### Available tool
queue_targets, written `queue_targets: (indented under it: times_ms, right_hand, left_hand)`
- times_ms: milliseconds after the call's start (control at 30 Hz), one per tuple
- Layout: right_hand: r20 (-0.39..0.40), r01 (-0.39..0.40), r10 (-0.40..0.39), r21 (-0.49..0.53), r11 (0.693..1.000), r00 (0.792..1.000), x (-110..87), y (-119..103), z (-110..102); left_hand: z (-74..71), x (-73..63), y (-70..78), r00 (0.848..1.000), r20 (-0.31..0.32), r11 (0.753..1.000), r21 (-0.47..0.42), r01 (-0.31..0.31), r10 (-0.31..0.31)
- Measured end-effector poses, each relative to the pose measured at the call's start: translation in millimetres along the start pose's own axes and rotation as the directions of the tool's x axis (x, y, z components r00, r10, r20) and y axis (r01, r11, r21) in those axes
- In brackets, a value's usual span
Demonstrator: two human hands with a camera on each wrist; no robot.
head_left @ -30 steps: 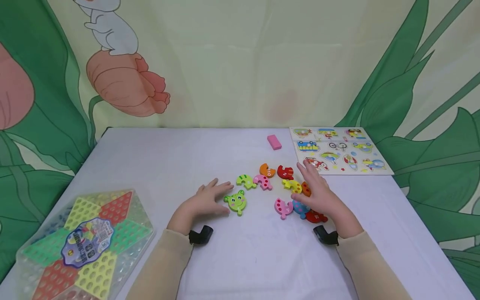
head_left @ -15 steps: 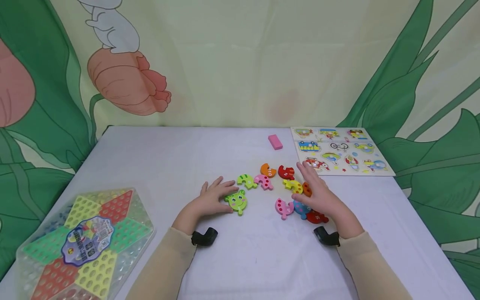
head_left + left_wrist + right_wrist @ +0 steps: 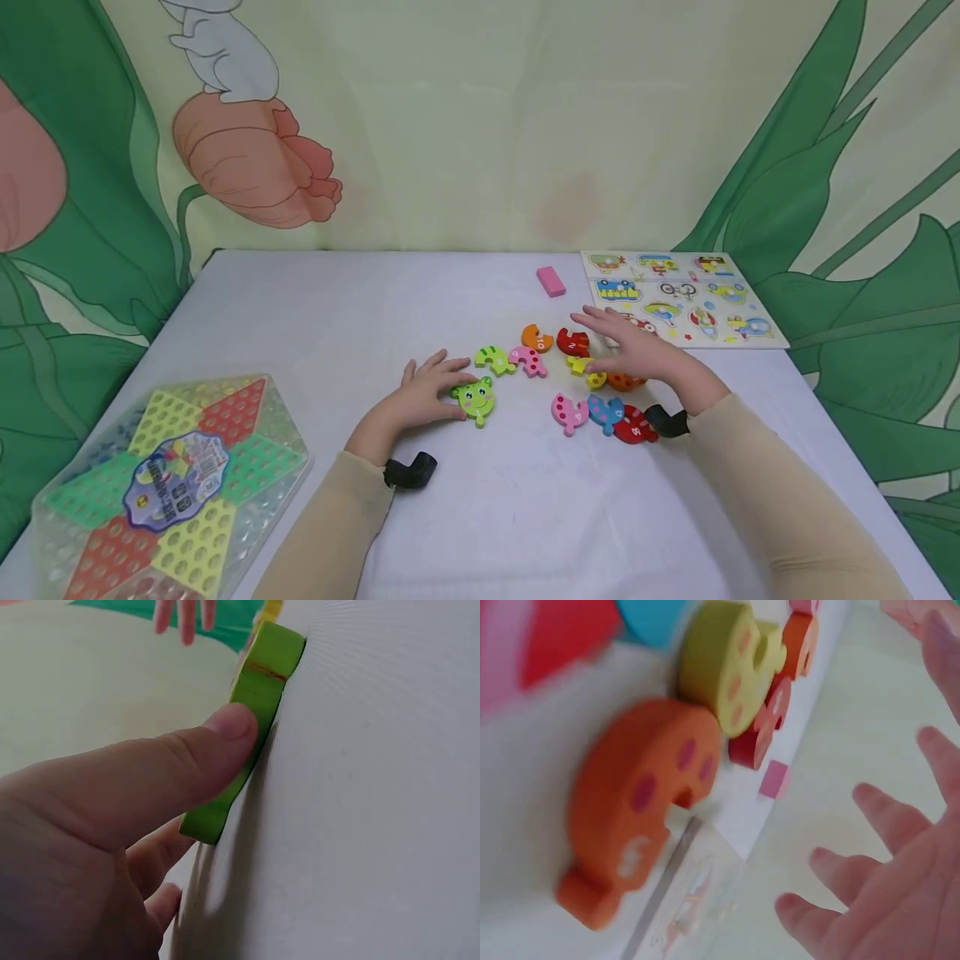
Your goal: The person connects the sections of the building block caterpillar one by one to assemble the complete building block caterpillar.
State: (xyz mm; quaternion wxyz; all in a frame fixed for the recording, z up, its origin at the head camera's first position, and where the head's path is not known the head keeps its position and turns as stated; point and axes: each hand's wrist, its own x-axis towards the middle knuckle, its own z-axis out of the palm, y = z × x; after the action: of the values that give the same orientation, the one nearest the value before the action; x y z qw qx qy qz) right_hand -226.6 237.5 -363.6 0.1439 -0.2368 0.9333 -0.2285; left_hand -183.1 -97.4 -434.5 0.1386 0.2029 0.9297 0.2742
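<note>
My left hand (image 3: 422, 402) pinches the edge of a green animal-face puzzle piece (image 3: 476, 402), thumb on the near side and fingers beyond it; the piece lies on the table. Spread above the right-hand pieces, my right hand (image 3: 637, 350) holds nothing. Beneath or beside it are an orange spotted piece (image 3: 630, 787), a yellow spotted piece (image 3: 720, 671) and a red piece (image 3: 573, 342). Nearer me lie a pink piece (image 3: 570, 414), a blue piece (image 3: 606, 413) and a red numbered piece (image 3: 636, 425). The right hand partly covers the yellow and orange ones in the head view.
Between the hands lie a green striped piece (image 3: 493, 360), a pink spotted piece (image 3: 528, 361) and an orange piece (image 3: 537, 337). Farther back are a pink block (image 3: 551, 282) and a picture puzzle board (image 3: 678, 312). A Chinese checkers set (image 3: 247, 492) in clear packaging occupies the left.
My left hand moved right and took hold of the green face piece. My right hand swung away from me and turned leftward, uncovering the blue and red pieces.
</note>
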Motion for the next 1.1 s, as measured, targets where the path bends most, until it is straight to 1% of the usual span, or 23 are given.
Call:
queue_targets:
  times_ms: [67,133,300,433,600,700,933,1100]
  right_hand:
    - [0.037,-0.004,0.004,0.002,1.000,0.999,4.5,3.0,-2.6]
    - [0.062,-0.011,0.009,0.026,1.000,0.998,8.1,6.2,-4.0]
    - [0.116,-0.043,0.036,0.057,0.997,0.993,15.8,11.6,-1.9]
    - [0.168,-0.054,0.047,0.038,0.998,0.985,21.0,13.2,0.1]
    - [0.222,-0.047,0.042,0.015,0.999,0.974,26.0,16.1,-1.0]
    - [0.248,-0.056,0.052,0.008,0.998,0.967,29.4,17.0,-2.2]
    - [0.298,-0.062,0.067,-0.026,0.998,0.952,40.4,17.9,-3.9]
    - [0.325,-0.092,0.100,-0.038,0.995,0.940,47.8,22.5,-4.0]
  left_hand:
    - [-1.2,-0.1,-3.4,1.000,0.000,1.000,-0.001,0.007,-0.007]
    - [-3.7,-1.0,-8.0,1.000,-0.006,1.000,-0.008,0.021,-0.021]
    - [-12.9,-5.4,-23.7,0.995,-0.053,0.997,-0.024,0.078,-0.079]
    - [-17.6,-7.6,-32.1,0.993,-0.071,0.995,-0.030,0.095,-0.097]
    - [-17.9,-7.2,-35.1,0.993,-0.076,0.996,-0.042,0.083,-0.086]
    - [-16.7,-6.3,-36.0,0.993,-0.083,0.996,-0.039,0.081,-0.085]
    - [-16.6,-6.7,-36.8,0.992,-0.088,0.996,-0.036,0.087,-0.090]
    - [-17.1,-6.3,-36.8,0.992,-0.094,0.996,-0.027,0.084,-0.086]
